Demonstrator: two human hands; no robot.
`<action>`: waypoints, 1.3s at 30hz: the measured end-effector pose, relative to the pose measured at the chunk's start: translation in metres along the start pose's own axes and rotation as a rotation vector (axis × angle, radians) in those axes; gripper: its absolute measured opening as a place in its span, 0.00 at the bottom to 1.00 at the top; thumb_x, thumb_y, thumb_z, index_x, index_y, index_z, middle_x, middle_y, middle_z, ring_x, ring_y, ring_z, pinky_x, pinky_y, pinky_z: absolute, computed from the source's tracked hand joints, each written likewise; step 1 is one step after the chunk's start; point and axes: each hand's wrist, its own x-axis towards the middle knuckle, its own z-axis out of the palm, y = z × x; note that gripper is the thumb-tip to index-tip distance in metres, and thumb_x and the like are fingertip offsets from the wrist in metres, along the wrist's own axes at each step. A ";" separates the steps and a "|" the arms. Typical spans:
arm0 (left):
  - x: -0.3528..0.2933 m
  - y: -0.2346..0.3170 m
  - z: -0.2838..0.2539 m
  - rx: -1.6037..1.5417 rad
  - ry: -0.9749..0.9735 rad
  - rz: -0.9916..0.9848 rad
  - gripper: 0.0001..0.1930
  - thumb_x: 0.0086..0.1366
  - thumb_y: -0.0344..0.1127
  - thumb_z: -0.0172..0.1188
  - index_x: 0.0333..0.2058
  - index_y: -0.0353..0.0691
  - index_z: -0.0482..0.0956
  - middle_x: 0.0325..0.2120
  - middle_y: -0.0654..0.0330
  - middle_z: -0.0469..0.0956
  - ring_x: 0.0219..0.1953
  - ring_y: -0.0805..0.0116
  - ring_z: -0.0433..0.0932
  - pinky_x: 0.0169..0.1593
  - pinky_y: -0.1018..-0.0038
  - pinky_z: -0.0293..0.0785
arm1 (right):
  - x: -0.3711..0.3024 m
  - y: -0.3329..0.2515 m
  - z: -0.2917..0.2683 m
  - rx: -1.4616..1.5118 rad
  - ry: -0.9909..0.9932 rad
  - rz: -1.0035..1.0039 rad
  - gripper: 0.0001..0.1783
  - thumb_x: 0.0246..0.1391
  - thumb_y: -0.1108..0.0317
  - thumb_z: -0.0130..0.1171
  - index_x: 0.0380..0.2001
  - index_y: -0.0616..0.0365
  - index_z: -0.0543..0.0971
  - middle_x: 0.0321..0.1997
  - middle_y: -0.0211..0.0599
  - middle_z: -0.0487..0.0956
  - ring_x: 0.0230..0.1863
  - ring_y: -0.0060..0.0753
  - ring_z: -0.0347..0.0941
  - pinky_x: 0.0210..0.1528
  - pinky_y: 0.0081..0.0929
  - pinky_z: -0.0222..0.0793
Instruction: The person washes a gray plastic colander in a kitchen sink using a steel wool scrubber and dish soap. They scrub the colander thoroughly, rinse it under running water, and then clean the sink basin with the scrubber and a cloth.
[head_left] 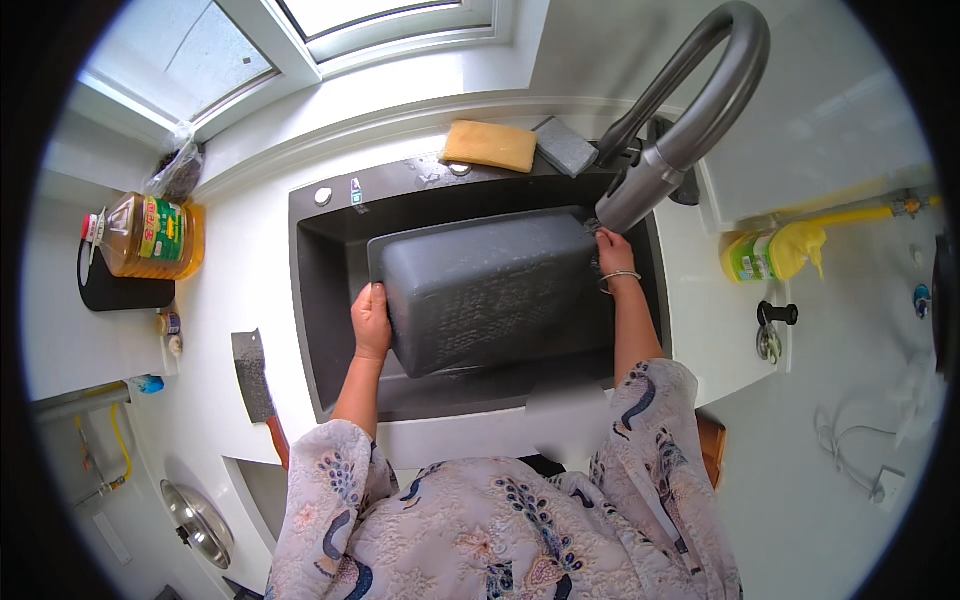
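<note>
A dark grey rectangular plastic basin (480, 290) is held upside down and tilted over the dark sink (325, 300). My left hand (371, 322) grips its left edge. My right hand (612, 254), with a thin bangle on the wrist, grips its right edge just under the grey arched faucet (690, 110). The basin's textured bottom faces up and hides most of the sink's inside.
A yellow cloth (490, 145) and a grey sponge (565, 146) lie behind the sink. A cleaver with a red handle (255, 380) lies on the left counter, near a large oil bottle (145, 237). A yellow-green detergent bottle (770, 255) sits to the right.
</note>
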 end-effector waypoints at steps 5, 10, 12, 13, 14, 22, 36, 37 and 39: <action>-0.007 0.016 -0.002 0.072 0.040 0.084 0.19 0.69 0.43 0.45 0.26 0.33 0.70 0.21 0.68 0.67 0.25 0.80 0.61 0.29 0.81 0.60 | -0.019 -0.004 -0.002 -0.150 0.051 -0.162 0.14 0.54 0.63 0.52 0.41 0.57 0.78 0.36 0.50 0.79 0.39 0.44 0.76 0.44 0.30 0.68; -0.016 0.019 -0.004 0.153 0.073 0.125 0.19 0.69 0.43 0.45 0.24 0.34 0.68 0.19 0.68 0.64 0.24 0.80 0.59 0.27 0.80 0.59 | -0.023 -0.007 0.000 -0.332 0.139 -0.249 0.11 0.52 0.66 0.53 0.38 0.57 0.78 0.37 0.50 0.77 0.41 0.52 0.73 0.45 0.37 0.69; -0.020 0.019 -0.005 0.168 0.096 0.128 0.19 0.69 0.43 0.44 0.24 0.34 0.68 0.18 0.68 0.63 0.24 0.80 0.59 0.27 0.80 0.58 | -0.018 -0.011 -0.001 -0.377 0.184 -0.271 0.10 0.52 0.67 0.53 0.37 0.57 0.78 0.38 0.50 0.76 0.42 0.53 0.72 0.46 0.38 0.68; -0.022 0.018 -0.007 0.182 0.116 0.126 0.19 0.69 0.43 0.44 0.24 0.34 0.68 0.18 0.68 0.63 0.24 0.80 0.59 0.27 0.80 0.58 | -0.016 -0.012 -0.002 -0.369 0.217 -0.288 0.10 0.51 0.68 0.54 0.36 0.57 0.78 0.39 0.49 0.76 0.42 0.53 0.72 0.46 0.38 0.68; -0.024 0.018 -0.008 0.196 0.135 0.124 0.19 0.69 0.44 0.44 0.24 0.34 0.68 0.18 0.68 0.63 0.24 0.80 0.59 0.27 0.79 0.58 | -0.014 -0.014 -0.003 -0.360 0.251 -0.305 0.09 0.51 0.69 0.54 0.36 0.57 0.78 0.39 0.49 0.76 0.42 0.53 0.71 0.46 0.39 0.68; -0.032 0.018 -0.015 0.217 0.111 0.123 0.20 0.70 0.45 0.43 0.27 0.33 0.70 0.21 0.68 0.66 0.26 0.80 0.61 0.29 0.80 0.60 | -0.093 -0.100 0.029 -0.145 -0.103 -0.574 0.08 0.48 0.73 0.54 0.34 0.57 0.78 0.39 0.45 0.76 0.45 0.46 0.71 0.50 0.35 0.67; -0.035 0.028 0.003 0.204 0.073 0.137 0.19 0.69 0.41 0.45 0.22 0.34 0.65 0.17 0.65 0.61 0.22 0.78 0.57 0.25 0.77 0.57 | -0.095 -0.100 0.036 -0.128 -0.132 -0.526 0.06 0.47 0.73 0.54 0.29 0.60 0.79 0.35 0.47 0.77 0.42 0.48 0.73 0.47 0.37 0.68; -0.034 0.026 0.005 0.195 0.063 0.121 0.19 0.69 0.41 0.45 0.22 0.34 0.66 0.17 0.67 0.60 0.23 0.79 0.57 0.25 0.78 0.57 | -0.116 -0.122 0.047 -0.074 -0.156 -0.587 0.06 0.47 0.73 0.55 0.29 0.61 0.79 0.37 0.48 0.76 0.43 0.48 0.72 0.49 0.36 0.68; -0.034 0.030 0.010 0.216 0.060 0.102 0.20 0.70 0.41 0.44 0.21 0.35 0.62 0.17 0.69 0.58 0.23 0.80 0.55 0.25 0.78 0.56 | -0.161 -0.161 0.066 0.038 -0.196 -0.670 0.06 0.47 0.73 0.55 0.29 0.61 0.78 0.39 0.50 0.75 0.44 0.50 0.71 0.50 0.36 0.67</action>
